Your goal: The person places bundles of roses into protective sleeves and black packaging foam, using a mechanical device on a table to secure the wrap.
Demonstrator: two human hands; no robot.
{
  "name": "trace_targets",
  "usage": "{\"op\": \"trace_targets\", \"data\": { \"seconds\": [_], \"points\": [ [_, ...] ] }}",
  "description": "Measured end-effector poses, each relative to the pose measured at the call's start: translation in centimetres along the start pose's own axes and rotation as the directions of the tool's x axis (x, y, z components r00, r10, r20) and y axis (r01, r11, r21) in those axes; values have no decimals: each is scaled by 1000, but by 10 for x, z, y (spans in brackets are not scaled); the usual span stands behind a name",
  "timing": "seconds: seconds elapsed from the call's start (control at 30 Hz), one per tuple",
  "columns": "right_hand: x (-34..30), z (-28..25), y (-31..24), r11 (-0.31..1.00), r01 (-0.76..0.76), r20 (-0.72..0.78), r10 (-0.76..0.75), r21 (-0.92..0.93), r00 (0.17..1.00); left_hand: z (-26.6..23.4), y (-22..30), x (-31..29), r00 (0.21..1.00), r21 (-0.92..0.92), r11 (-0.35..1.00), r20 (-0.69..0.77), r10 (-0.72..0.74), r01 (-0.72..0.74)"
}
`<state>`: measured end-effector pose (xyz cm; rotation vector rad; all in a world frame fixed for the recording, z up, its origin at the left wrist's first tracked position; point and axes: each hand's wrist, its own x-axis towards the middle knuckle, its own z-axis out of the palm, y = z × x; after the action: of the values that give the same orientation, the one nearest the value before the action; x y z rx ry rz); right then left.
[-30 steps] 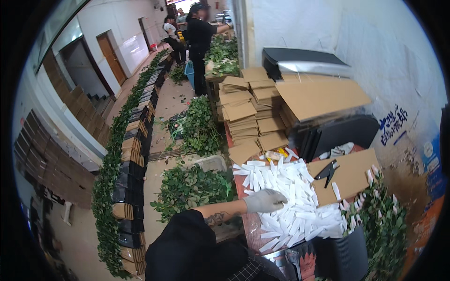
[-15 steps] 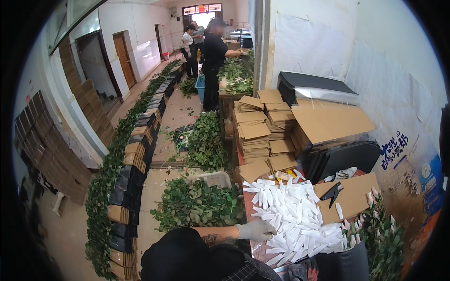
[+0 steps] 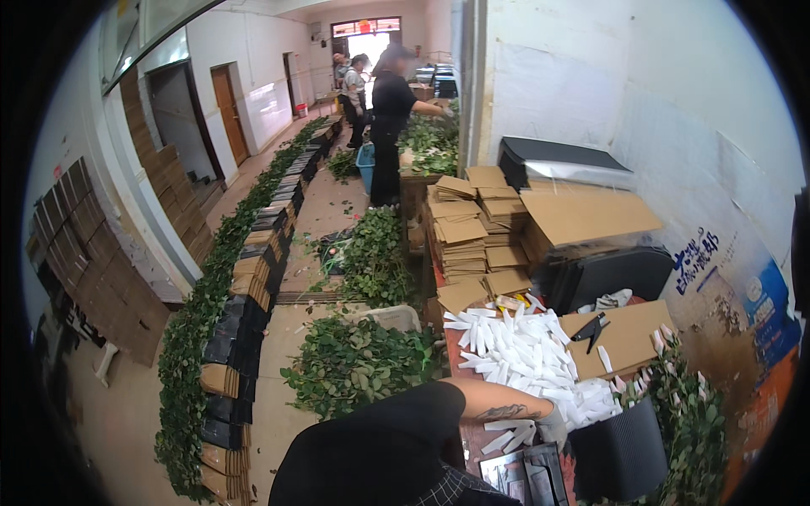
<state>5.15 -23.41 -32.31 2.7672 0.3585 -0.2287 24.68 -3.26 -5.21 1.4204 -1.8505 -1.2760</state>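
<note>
My left hand [image 3: 553, 425], in a pale grey glove, reaches across the table at the lower right. It is beside the near edge of a pile of flat white tapered pieces [image 3: 515, 346], close to a black ridged sheet [image 3: 620, 451]. Its fingers point down and are too unclear to show whether they grip anything. A dark-framed flat item [image 3: 527, 476] lies just in front of it. My right hand is out of sight. Pale pink roses with leafy stems [image 3: 683, 422] stand right of the black sheet.
Cardboard sleeves [image 3: 460, 228] are stacked behind the pile, with a black hand tool [image 3: 591, 332] on cardboard. Leafy stems fill a crate [image 3: 395, 318] left of the table. A long row of wrapped bunches [image 3: 228, 371] lines the floor. People [image 3: 390, 118] work farther back.
My left hand has moved right and nearer along the white pile, toward the black sheet. More of the dark-framed item shows. The people at the back have shifted.
</note>
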Motion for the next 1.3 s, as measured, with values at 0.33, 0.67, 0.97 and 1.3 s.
{"op": "trace_targets", "data": {
  "seconds": [0.33,0.67,0.97,1.3],
  "points": [
    [-13,9,9,1000,-9,42,8,20,999,14,1,28,997,103,994,61,37,-43],
    [-28,-57,-3,999,-33,21,32,30,999,15,-16,14,993,93,990,48,103,-107],
    [-23,-133,-16,978,-146,154,123,147,980,-7,-41,-16,976,-37,977,61,210,-208],
    [-25,-134,-6,999,-16,221,25,-40,975,-180,-90,0,866,611,757,-484,125,231]
  ]
}}
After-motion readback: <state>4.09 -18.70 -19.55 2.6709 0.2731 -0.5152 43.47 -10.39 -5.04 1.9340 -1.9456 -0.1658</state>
